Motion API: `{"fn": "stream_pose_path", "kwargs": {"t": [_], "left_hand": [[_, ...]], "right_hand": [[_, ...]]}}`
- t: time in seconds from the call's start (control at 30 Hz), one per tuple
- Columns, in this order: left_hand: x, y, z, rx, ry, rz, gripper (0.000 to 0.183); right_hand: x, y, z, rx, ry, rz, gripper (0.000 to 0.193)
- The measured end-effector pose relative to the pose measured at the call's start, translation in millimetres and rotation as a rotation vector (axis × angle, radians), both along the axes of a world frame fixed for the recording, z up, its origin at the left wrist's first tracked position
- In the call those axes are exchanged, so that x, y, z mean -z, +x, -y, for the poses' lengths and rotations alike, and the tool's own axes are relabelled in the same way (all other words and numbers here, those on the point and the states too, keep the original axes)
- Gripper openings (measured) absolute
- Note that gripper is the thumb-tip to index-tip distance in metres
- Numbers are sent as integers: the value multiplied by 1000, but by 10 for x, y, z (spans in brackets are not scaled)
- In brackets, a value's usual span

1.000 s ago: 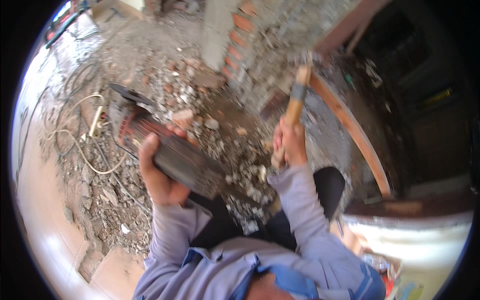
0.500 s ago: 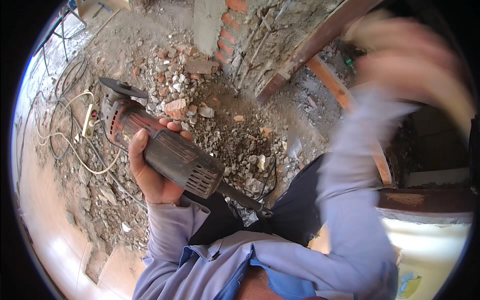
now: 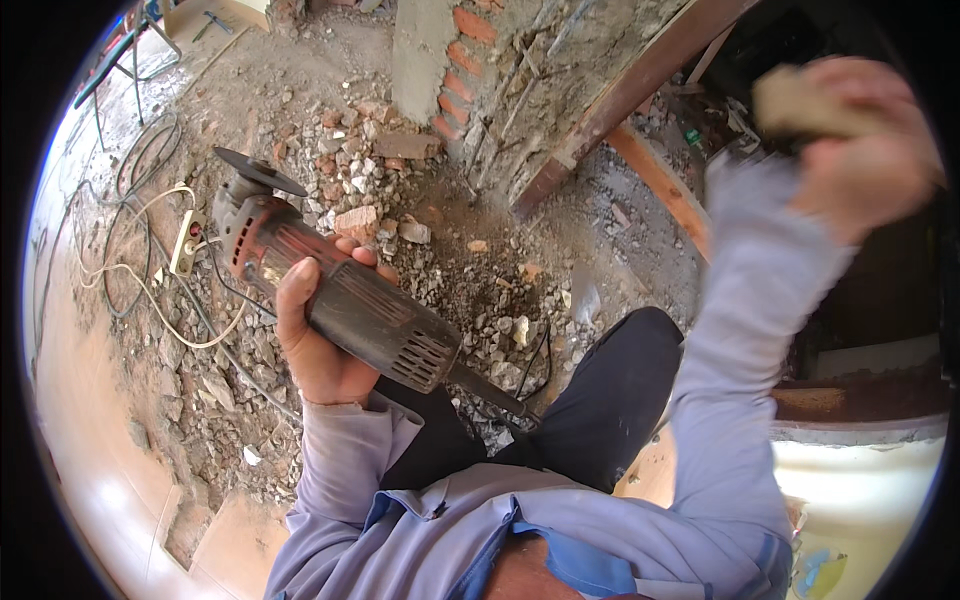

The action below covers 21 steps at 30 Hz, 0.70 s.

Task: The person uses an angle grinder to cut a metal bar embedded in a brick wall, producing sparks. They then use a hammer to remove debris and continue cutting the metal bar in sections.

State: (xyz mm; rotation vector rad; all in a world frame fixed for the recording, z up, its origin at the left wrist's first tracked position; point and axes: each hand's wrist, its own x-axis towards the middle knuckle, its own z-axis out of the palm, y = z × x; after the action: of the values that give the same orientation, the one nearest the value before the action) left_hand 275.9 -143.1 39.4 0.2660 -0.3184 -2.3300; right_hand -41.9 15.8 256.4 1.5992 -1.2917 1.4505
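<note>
My left hand [image 3: 335,340] is wrapped round the body of a worn red and black angle grinder [image 3: 350,295], held tilted over my lap. Its dark disc [image 3: 258,170] points up and to the left, above the rubble. From the lower right end of the grinder a thick cable runs down between my knees. Raised at the upper right, my right hand [image 3: 865,180] is closed round a tan, wood-like piece [image 3: 808,103]. Motion blurs both, so what kind of thing it is stays unclear. The two hands are well apart.
Broken brick and stone rubble [image 3: 400,230] covers the ground ahead. A white power strip [image 3: 188,243] with coiled cables lies at the left. Beyond stands a broken brick and plaster wall [image 3: 465,70]. A reddish wooden beam [image 3: 620,110] slants beside it, near an orange-brown plank [image 3: 660,185].
My right hand has swung a little right and down, and the tan piece in it now shows to its left. The grinder in my left hand has shifted slightly right.
</note>
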Motion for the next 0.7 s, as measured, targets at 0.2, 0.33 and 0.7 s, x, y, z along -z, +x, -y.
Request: {"fn": "stream_pose_path", "kwargs": {"t": [0.2,0.33,0.7], "left_hand": [[28,6,65,57,120,-109,41],[-3,6,42,-43,-11,-51,42],[2,67,-7,41,-24,-150,39]], "right_hand": [[632,-88,429,387,115,200,11],[2470,279,605,288,874,1060,16],[2793,1020,108,-669,307,1750,26]]}}
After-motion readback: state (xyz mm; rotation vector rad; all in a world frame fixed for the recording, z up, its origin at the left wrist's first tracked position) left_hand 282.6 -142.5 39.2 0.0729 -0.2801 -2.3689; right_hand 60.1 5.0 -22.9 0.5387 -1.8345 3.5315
